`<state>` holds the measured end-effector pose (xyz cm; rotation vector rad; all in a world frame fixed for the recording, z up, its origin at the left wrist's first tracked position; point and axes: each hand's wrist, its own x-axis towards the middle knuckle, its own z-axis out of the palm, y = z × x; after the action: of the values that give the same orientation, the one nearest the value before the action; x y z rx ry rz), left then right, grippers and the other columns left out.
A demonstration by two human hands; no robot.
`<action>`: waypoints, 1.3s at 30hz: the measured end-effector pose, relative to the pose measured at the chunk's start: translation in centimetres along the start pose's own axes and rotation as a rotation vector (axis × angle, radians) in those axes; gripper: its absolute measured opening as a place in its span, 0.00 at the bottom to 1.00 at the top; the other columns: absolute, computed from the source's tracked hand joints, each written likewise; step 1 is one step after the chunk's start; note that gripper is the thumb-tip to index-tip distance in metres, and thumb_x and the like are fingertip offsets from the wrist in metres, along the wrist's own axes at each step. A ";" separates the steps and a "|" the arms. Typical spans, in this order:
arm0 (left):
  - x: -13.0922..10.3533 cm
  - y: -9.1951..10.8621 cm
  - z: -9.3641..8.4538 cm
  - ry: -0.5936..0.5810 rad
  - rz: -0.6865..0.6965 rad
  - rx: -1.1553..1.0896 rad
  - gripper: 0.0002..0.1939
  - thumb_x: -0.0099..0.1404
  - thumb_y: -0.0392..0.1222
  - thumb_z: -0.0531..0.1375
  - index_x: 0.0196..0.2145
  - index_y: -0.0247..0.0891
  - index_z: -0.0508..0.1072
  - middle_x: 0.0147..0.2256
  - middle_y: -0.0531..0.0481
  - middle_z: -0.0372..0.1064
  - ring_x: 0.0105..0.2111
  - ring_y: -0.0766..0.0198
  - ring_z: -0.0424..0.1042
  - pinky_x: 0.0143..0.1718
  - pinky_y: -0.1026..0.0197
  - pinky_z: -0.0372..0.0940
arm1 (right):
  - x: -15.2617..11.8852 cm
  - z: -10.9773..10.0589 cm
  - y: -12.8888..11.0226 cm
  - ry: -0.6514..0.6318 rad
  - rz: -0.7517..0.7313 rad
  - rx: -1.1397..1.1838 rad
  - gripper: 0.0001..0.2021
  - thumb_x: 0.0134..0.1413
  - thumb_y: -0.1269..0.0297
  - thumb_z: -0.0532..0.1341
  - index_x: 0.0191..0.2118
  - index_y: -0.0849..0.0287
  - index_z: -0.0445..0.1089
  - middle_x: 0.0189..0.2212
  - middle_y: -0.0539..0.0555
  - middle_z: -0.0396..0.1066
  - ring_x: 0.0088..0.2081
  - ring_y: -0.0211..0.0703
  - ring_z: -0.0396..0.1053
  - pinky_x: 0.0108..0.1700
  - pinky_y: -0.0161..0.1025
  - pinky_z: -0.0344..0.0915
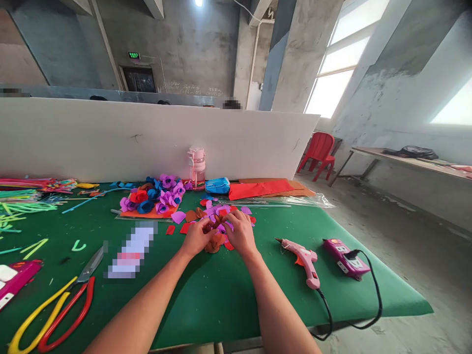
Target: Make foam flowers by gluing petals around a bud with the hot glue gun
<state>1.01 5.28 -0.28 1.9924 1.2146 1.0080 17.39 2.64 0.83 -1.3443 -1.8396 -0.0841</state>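
Observation:
Fingers pinched, my left hand (199, 237) and my right hand (240, 230) meet over a pile of loose petals. Between their fingertips is a small brown petal (217, 221), partly covered by the fingers. Just below them sits a brown crumpled flower or cluster of petals (214, 244); whether it joins the held piece I cannot tell. Purple petals (178, 217), red petals (185, 228) and brown ones lie around the hands. Behind and to the left, finished-looking purple, blue and red flowers (162, 194) are heaped on an orange sheet.
At right lie a pink glue gun (304, 258) and a purple power strip (346, 258) with black cords. Large scissors (75, 295) rest at left, near bundled coloured stems (29, 201). A pink bottle (197, 164) and red sheets (260, 189) stand before a white partition (147, 140).

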 end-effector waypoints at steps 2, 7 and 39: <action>0.0 0.0 0.0 -0.002 -0.006 -0.001 0.10 0.56 0.47 0.60 0.26 0.38 0.69 0.19 0.57 0.61 0.21 0.68 0.60 0.23 0.66 0.53 | 0.0 0.0 -0.1 0.009 -0.003 0.012 0.05 0.54 0.72 0.59 0.33 0.55 0.70 0.33 0.51 0.69 0.39 0.44 0.66 0.43 0.41 0.56; 0.0 0.3 0.1 -0.012 -0.079 -0.162 0.11 0.54 0.47 0.61 0.26 0.37 0.68 0.18 0.58 0.62 0.19 0.69 0.61 0.21 0.67 0.53 | -0.1 0.3 -0.4 0.095 0.006 0.028 0.06 0.52 0.73 0.59 0.32 0.55 0.71 0.32 0.51 0.69 0.37 0.42 0.66 0.44 0.41 0.56; 0.2 0.0 0.5 0.106 -0.007 -0.295 0.14 0.54 0.49 0.64 0.32 0.37 0.71 0.26 0.52 0.71 0.26 0.65 0.69 0.29 0.65 0.64 | 0.3 1.4 -1.2 -0.006 0.523 1.064 0.16 0.44 0.50 0.65 0.25 0.59 0.68 0.22 0.49 0.67 0.24 0.36 0.62 0.27 0.33 0.57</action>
<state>1.50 5.36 -0.50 1.7235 1.0562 1.2263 15.59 3.02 0.63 -0.9549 -1.1352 1.0207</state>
